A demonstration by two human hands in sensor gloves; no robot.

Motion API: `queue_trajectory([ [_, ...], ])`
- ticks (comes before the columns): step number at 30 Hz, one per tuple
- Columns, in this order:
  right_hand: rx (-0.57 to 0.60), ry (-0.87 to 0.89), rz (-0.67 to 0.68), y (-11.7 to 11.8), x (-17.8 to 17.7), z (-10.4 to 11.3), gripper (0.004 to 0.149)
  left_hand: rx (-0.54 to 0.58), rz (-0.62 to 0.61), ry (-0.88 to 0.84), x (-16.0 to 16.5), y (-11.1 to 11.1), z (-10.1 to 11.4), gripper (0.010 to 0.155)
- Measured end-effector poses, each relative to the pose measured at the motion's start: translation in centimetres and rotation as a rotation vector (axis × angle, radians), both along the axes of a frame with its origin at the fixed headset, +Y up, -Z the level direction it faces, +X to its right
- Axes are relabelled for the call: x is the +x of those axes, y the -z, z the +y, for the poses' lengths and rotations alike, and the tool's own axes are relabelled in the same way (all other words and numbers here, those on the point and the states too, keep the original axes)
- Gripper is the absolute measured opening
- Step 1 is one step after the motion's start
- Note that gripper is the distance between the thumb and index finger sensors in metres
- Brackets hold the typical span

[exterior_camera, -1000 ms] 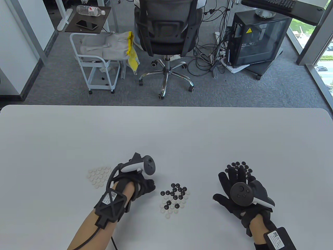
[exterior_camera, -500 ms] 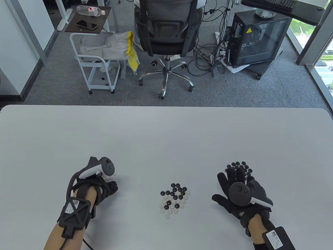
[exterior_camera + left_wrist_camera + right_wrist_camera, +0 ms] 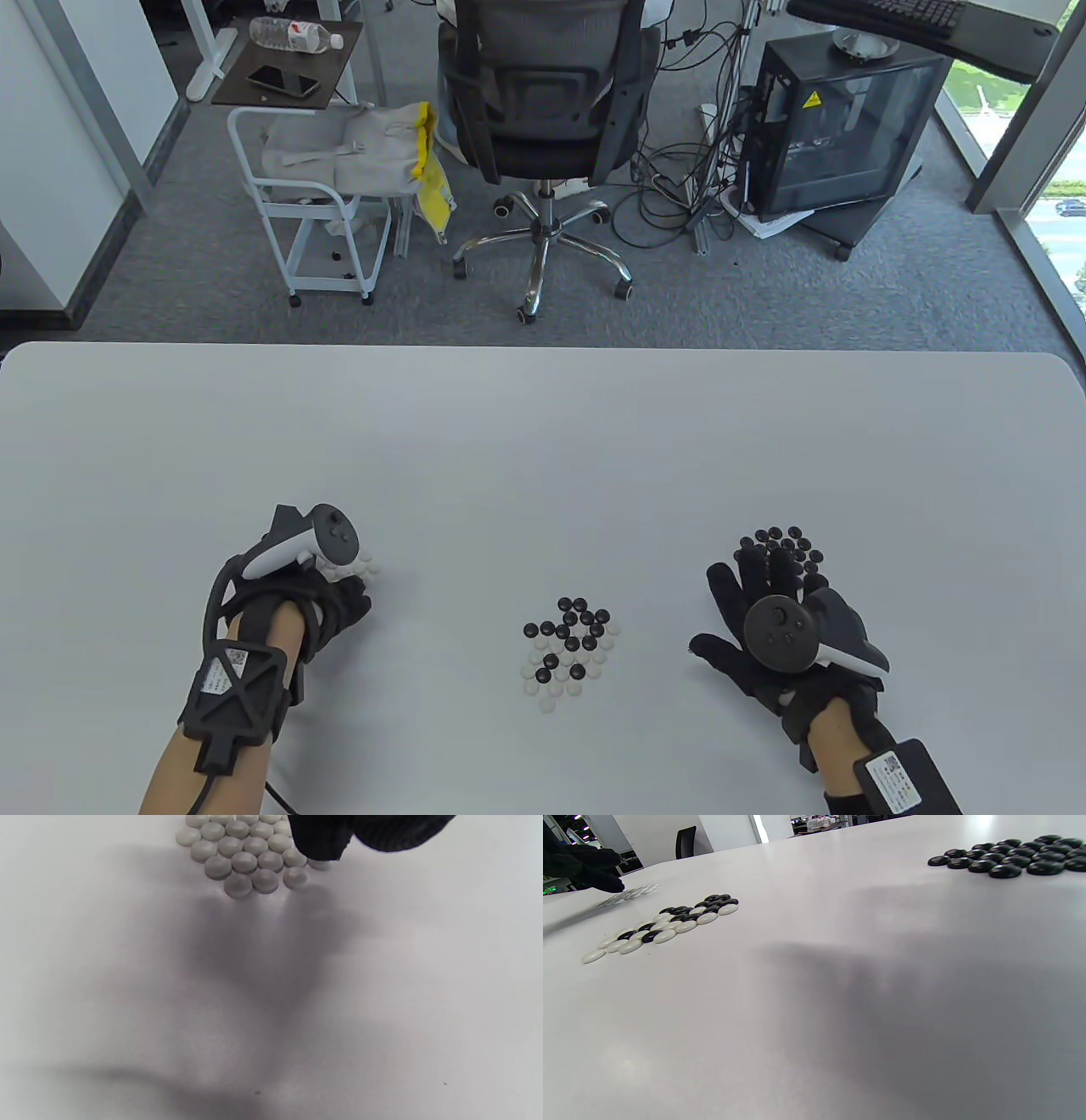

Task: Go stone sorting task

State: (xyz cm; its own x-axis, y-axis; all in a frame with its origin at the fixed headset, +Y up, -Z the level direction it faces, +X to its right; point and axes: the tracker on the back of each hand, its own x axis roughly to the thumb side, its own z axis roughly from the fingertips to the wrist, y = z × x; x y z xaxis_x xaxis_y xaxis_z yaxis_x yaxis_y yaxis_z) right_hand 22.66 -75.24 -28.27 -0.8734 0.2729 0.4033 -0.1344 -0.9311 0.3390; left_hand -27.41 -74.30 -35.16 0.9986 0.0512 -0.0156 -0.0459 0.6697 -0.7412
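Observation:
A mixed heap of black and white Go stones [image 3: 567, 649] lies at the table's near middle, also visible in the right wrist view [image 3: 666, 923]. My left hand [image 3: 344, 598] sits with curled fingers over the white stone pile [image 3: 363, 567], hiding most of it. In the left wrist view its bunched fingertips [image 3: 322, 840] press down on a white stone [image 3: 319, 865] at the edge of that white pile [image 3: 246, 853]. My right hand [image 3: 759, 586] lies flat with spread fingers, its tips at the black stone pile [image 3: 785, 543], which the right wrist view [image 3: 1009, 857] also shows.
The white table [image 3: 543, 441] stretches bare behind the piles. Beyond its far edge stand an office chair [image 3: 543, 102], a white cart [image 3: 314, 178] and a computer case [image 3: 840, 127] on the floor.
My left hand has travelled left from the mixed heap to the white pile and settled over it. The right hand has stayed flat by the black pile.

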Motion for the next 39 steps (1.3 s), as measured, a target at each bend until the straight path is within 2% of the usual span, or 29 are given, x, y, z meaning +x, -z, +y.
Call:
queue_trajectory([
  [5, -0.004, -0.002, -0.001, 0.0, 0.0, 0.0, 0.085, 0.043, -0.159, -0.054, 4.2, -1.1, 1.9, 0.068],
  [10, -0.002, -0.003, 0.001, 0.0, 0.0, 0.0, 0.085, 0.039, -0.375, -0.075, 9.9, -3.4, 2.1, 0.066],
  [16, -0.004, -0.004, 0.003, -0.1, -0.1, 0.0, 0.085, -0.01, -0.555, -0.055, 15.3, -5.4, 0.8, 0.065],
  [23, -0.001, 0.0, 0.0, -0.1, 0.0, 0.0, 0.085, -0.036, -0.631, -0.05, 18.0, -6.1, -1.4, 0.069],
  [27, -0.002, -0.002, -0.002, -0.1, 0.0, 0.0, 0.085, -0.066, -0.634, -0.009, 17.8, -6.3, -2.6, 0.068],
  [30, -0.001, 0.005, -0.003, -0.1, 0.1, 0.1, 0.085, -0.046, -0.591, 0.007, 15.5, -6.5, -2.3, 0.067],
  [35, -0.006, -0.002, -0.003, 0.0, 0.2, -0.2, 0.085, -0.037, -0.389, 0.034, 8.0, -6.0, -1.9, 0.064],
  [39, -0.013, -0.007, -0.005, 0.1, 0.2, -0.3, 0.085, -0.044, -0.243, 0.044, 3.6, -5.0, -1.8, 0.063],
])
